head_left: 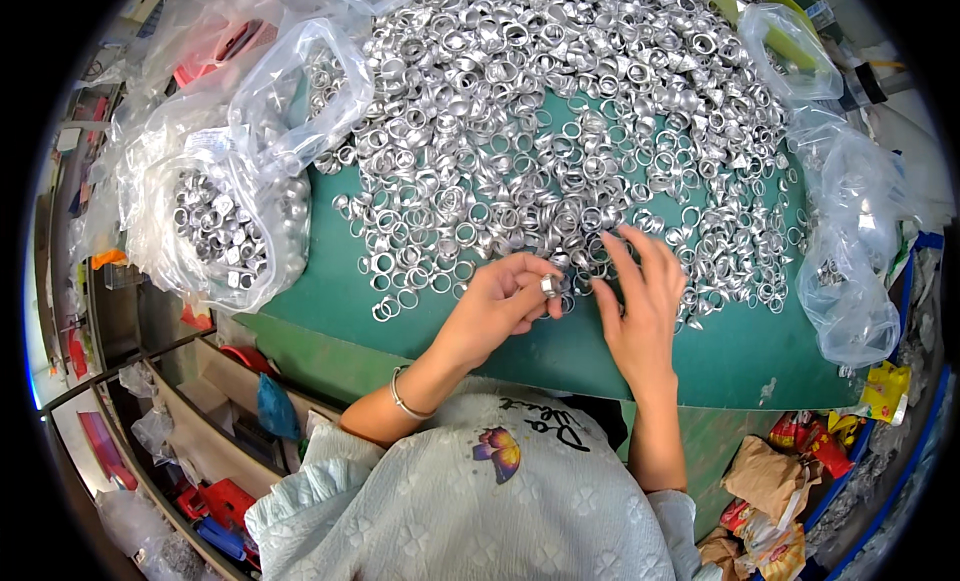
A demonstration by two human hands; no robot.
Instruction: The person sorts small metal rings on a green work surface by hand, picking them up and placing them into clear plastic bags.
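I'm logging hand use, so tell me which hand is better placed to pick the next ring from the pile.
Right, probably. The right hand lies open with fingers on the ring pile; the left hand already pinches a ring.

Rings fill the far part of the green bench; the near edge is bare.

A big heap of small shiny silver metal rings (560,131) covers the green bench top (400,311) from the far edge almost to the middle. A bare green strip runs along the near edge, widest toward the near left corner, and a hand could slide there. A clear plastic bag full of rings (225,231) blocks the left edge. A crumpled clear plastic bag (850,271) blocks the right edge. The left hand (500,301) and right hand (640,301) sit at the heap's near rim.
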